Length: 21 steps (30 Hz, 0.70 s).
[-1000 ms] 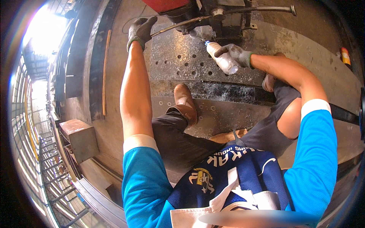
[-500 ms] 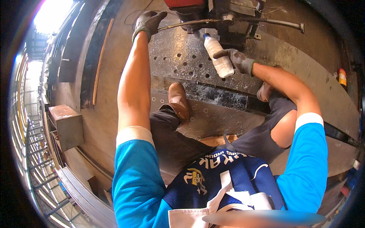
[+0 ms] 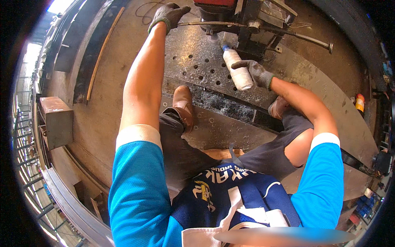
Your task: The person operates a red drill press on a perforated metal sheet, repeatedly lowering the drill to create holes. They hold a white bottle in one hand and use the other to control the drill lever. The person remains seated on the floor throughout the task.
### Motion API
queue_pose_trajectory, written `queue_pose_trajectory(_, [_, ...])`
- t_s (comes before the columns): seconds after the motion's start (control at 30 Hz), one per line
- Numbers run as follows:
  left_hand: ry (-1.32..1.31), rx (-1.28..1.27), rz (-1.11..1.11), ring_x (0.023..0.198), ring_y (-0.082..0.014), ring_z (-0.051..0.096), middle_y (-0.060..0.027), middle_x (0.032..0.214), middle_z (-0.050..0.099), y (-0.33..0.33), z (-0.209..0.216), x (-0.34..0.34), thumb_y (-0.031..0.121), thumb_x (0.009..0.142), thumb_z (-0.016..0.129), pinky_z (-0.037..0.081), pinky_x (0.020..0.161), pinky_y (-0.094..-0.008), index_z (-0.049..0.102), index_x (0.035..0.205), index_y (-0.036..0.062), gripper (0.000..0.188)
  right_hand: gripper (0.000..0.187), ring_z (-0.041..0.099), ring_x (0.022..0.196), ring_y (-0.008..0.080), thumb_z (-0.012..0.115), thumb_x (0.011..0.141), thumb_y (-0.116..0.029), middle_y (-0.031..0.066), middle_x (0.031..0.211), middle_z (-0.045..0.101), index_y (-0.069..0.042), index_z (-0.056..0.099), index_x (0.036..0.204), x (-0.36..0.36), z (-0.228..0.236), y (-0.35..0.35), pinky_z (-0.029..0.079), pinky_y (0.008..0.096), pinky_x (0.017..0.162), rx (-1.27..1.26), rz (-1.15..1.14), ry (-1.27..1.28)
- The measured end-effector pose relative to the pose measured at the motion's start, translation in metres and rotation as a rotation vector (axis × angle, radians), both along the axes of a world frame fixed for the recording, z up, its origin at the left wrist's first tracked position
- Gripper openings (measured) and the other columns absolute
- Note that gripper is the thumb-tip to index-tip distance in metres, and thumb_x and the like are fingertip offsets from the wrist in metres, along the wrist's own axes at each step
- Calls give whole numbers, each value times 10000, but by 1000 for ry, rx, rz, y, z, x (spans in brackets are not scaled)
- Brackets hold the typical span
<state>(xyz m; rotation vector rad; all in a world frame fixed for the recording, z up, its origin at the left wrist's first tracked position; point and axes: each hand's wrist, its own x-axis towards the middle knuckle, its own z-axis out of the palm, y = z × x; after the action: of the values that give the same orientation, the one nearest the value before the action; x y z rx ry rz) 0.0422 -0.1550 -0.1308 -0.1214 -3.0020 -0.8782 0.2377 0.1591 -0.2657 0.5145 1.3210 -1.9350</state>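
A dark grey glove covers my left hand (image 3: pixel 169 17), whose fingers are closed at the left end of a long metal lever bar (image 3: pixel 296 34). The bar crosses a drilling machine (image 3: pixel 214 13) with a red upper part and a black body. My right hand (image 3: pixel 257 73), gloved too, grips a plastic bottle (image 3: pixel 238 71) with whitish contents and a blue cap. The bottle slants, cap toward the machine's lower end. Beneath is a wet, shiny steel plate (image 3: pixel 181 46) with several round holes. The drill's tip is hard to make out.
Dark metal shavings (image 3: pixel 224 103) lie along a gap between the plates. My brown boot (image 3: pixel 183 105) stands beside it. A wooden strip (image 3: pixel 105 53) and a metal box (image 3: pixel 59 123) are at the left. An orange-and-yellow bottle (image 3: pixel 360 103) stands far right.
The view has shifted and turned a little, so the machine and bar appear farther right. Both hands keep their holds, and the bottle stays close to the machine.
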Motion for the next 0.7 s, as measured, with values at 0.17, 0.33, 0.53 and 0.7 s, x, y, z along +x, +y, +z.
queue_pose_trajectory(0.17, [-74, -17, -31, 834, -247, 737, -135, 1061, 769, -1, 0, -3, 619, 860, 730, 570, 809, -412, 750, 1197, 57, 656, 284, 694, 641, 223, 824, 818, -194, 82, 825, 713, -31, 685, 1005, 2, -5, -2, 599, 374, 644, -22, -25, 39])
queue_pose_trajectory(0.33, [-16, 28, -26, 840, -253, 741, -138, 1051, 771, -1, 0, 0, 628, 856, 729, 569, 815, -415, 755, 1174, 56, 656, 283, 698, 638, 239, 811, 809, -165, 98, 831, 717, -19, 678, 1011, 4, 3, -2, 603, 387, 646, 28, -47, 32])
queue_pose_trajectory(0.53, [-143, 154, 75, 1038, -310, 720, -166, 1151, 758, 5, 15, 10, 505, 808, 791, 555, 916, -416, 747, 1202, 56, 599, 290, 705, 631, 253, 812, 794, -144, 108, 829, 720, -7, 681, 1013, 6, 10, -3, 613, 397, 655, -7, -60, 1])
queue_pose_trajectory(0.7, [-38, -33, -10, 975, -284, 742, -139, 1114, 773, 4, 7, 6, 639, 866, 702, 557, 883, -426, 758, 1192, 69, 660, 283, 706, 625, 254, 807, 798, -149, 112, 836, 724, -15, 686, 1016, 5, -1, -1, 612, 404, 643, 6, -88, 10])
